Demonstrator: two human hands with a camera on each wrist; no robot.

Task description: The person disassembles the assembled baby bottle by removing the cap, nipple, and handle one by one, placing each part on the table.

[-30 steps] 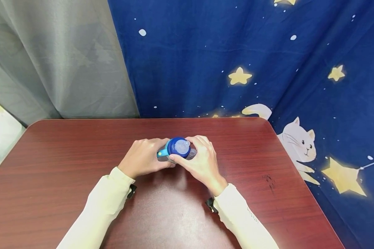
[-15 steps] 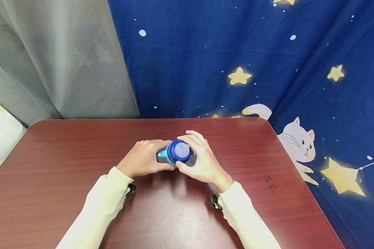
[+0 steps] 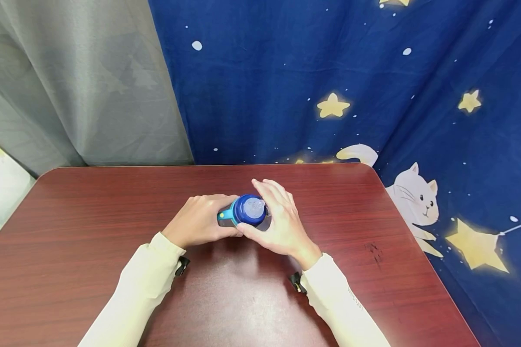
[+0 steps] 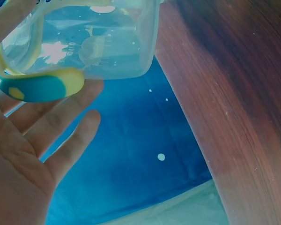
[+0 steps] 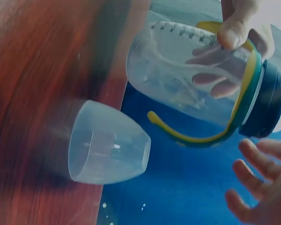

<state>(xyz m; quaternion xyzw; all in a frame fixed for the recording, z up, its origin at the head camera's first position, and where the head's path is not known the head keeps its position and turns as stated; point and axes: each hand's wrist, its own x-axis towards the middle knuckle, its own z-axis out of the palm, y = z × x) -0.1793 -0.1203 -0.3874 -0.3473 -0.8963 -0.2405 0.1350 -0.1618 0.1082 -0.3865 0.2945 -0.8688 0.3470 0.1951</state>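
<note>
A clear baby bottle (image 5: 178, 70) with a dark blue collar (image 3: 243, 212), a see-through top and a teal and yellow handle (image 5: 192, 140) is held off the table. My left hand (image 3: 199, 219) grips its body, thumb on the near side and fingers on the far side. Around the collar my right hand (image 3: 280, 224) is spread, thumb near its front edge. In the right wrist view, this hand's fingertips (image 5: 246, 171) stand just off the collar, slightly bent. A translucent cap (image 5: 110, 143) stands on the table below, mostly hidden by my right hand in the head view.
The reddish-brown wooden table (image 3: 113, 207) has a rounded far edge. Behind it hang a grey curtain (image 3: 91, 82) and a blue curtain (image 3: 260, 86) with stars and a cat. Dark scuff marks (image 3: 373, 249) lie at the table's right.
My right hand has loosened from the collar, its fingers lifting away and straightening while the thumb shifted slightly. The left hand keeps its grip on the baby bottle, almost still.
</note>
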